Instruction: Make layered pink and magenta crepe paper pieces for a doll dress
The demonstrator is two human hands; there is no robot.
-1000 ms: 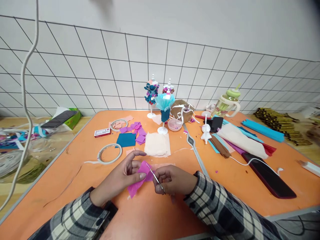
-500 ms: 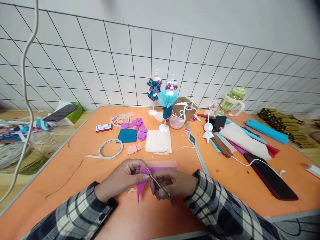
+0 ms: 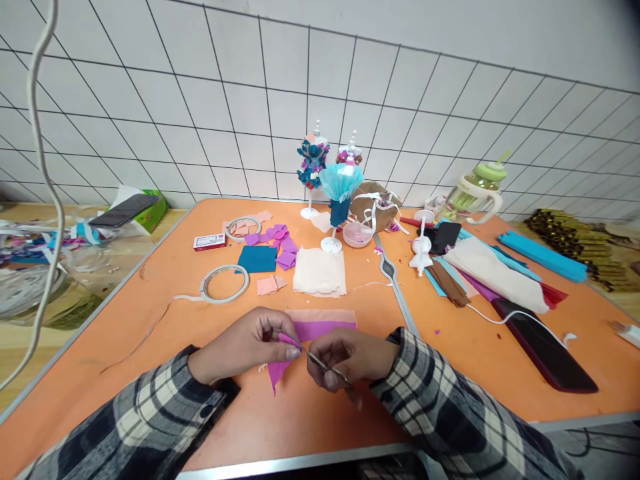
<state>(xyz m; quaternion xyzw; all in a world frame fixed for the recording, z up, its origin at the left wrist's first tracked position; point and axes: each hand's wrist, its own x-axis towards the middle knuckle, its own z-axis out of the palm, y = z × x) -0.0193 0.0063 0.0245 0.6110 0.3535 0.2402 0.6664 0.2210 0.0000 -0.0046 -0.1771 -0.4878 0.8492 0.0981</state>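
Note:
Pinched between the thumb and fingers of my left hand (image 3: 265, 340) is a piece of purple crepe paper (image 3: 279, 375), its pointed end hanging down below the thumb. My right hand (image 3: 345, 357) is closed around slim metal tweezers (image 3: 323, 363). Their tip reaches the paper's edge beside my left thumb; whether it grips the paper is hidden. Just beyond both hands, a flat purple strip (image 3: 320, 330) lies with a peach strip (image 3: 323, 315) along its far side.
Further back are a tape roll (image 3: 224, 299), a blue paper square (image 3: 257, 259), a cream paper stack (image 3: 320, 287) and purple squares (image 3: 287, 259). Small decorated mannequins (image 3: 340, 212) stand at the rear. On the right are a white stand (image 3: 421, 250), paper rolls (image 3: 495, 273) and a dark phone-like object (image 3: 545, 357).
The tweezers' tip has drawn back to the right, from across the purple paper to its edge by my left thumb. The hanging paper has turned slightly. The view has shifted a little.

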